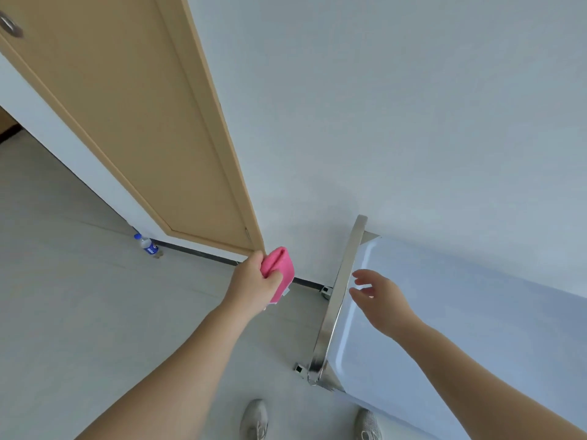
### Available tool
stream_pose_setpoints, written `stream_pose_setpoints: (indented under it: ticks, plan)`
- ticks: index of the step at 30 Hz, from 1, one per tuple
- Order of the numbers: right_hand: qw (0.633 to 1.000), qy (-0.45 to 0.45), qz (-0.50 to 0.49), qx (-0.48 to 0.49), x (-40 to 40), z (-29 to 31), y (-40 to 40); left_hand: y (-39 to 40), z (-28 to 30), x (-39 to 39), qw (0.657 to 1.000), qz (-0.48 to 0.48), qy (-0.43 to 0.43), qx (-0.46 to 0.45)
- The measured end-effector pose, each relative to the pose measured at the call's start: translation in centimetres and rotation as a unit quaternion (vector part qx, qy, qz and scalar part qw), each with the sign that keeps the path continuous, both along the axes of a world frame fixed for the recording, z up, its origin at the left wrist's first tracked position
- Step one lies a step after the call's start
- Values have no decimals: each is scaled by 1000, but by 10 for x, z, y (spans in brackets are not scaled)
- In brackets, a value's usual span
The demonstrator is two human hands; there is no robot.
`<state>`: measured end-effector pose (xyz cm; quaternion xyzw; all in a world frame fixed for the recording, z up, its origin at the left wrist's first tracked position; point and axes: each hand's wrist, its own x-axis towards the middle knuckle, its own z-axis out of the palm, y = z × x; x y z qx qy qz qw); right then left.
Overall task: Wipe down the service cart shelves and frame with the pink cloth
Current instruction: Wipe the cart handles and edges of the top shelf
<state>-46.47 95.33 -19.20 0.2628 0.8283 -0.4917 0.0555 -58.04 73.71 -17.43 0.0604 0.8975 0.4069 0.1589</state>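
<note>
Left hand (pixel 254 282) raised in front of the body, fingers curled tight round a folded pink cloth (pixel 279 271), thumb across its near face, most of the cloth sticking out above and to the right of the knuckles, clear of any surface. Right hand (pixel 381 301) reaching forward, fingers spread and loosely extended, grasping nothing, fingertips just beside the steel handle bar (pixel 338 300) of the cart; contact with the bar impossible to tell. Under and to the right of the right hand, the cart's top shelf (pixel 460 328), pale and glossy with a raised rim. Left of that hand, the handle bar running from far to near along the shelf's end, bending down at its near corner. Below the bar, two small casters (pixel 298 368) on the floor, one near, one far. Well apart from the shelf, the cloth held out over the pale floor (pixel 79 296), between the cart and a tan door (pixel 127 122). Far to the left of the left hand, beyond it, a plastic bottle (pixel 146 244) with a blue label and cap, standing at the foot of the white wall (pixel 381 122) by the door frame. Near the bottom edge, below both forearms, two grey shoes (pixel 254 420) on the floor.
</note>
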Motion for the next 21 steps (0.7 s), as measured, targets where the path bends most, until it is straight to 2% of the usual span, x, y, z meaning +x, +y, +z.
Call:
stream_pose_setpoints:
  ticks: [3, 7, 14, 21]
  plan:
    - [997, 10, -77, 3, -6, -5, -9, 5, -33, -36, 998, -32, -36, 37]
    - [984, 21, -173, 26, -10, -11, -21, 25, -86, -73, 991, -118, -21, 56]
    - [956, 24, -285, 62, -12, -25, -17, 102, -153, -76, 956, -249, -101, 118]
    - [944, 15, -314, 101, 8, -47, 0, 190, -185, -81, 930, -254, -178, 198]
